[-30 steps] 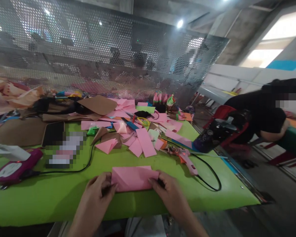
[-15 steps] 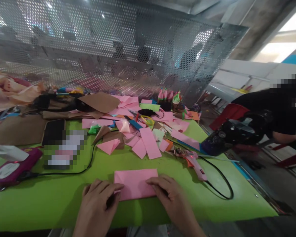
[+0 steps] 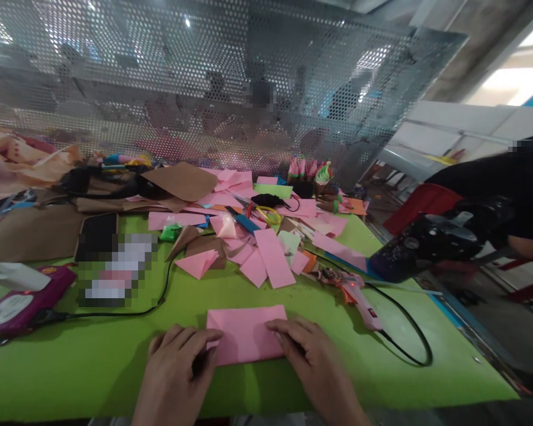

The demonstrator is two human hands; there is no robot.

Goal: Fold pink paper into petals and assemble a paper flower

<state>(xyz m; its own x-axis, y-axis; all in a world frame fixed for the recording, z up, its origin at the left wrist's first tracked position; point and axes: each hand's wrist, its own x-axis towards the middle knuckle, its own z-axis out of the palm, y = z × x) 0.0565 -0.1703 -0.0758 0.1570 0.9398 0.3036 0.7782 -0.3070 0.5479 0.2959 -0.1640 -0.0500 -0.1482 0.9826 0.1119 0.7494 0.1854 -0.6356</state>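
Observation:
A folded pink paper [image 3: 246, 337] lies near the front of the green table, its long side running left to right. My left hand [image 3: 180, 361] pinches its left edge between thumb and fingers. At the right edge, my right hand [image 3: 308, 355] grips it the same way, fingertips resting on top. Beyond the paper lie loose pink paper strips [image 3: 275, 258] and a folded pink paper piece [image 3: 198, 262]. To the right of my right hand rests a pink glue gun [image 3: 357, 299] with a black cord.
On the left are a purple power strip [image 3: 24, 302] and a dark phone [image 3: 96, 236]. Brown paper [image 3: 180, 182] and scraps pile up before a perforated metal screen [image 3: 231, 77]. A black tumbler-like object [image 3: 408, 251] stands right, near a person in black [image 3: 493, 171].
The view has shifted slightly, so things on the right sit a little farther right. Both hands keep their hold on the pink paper, with hardly any movement.

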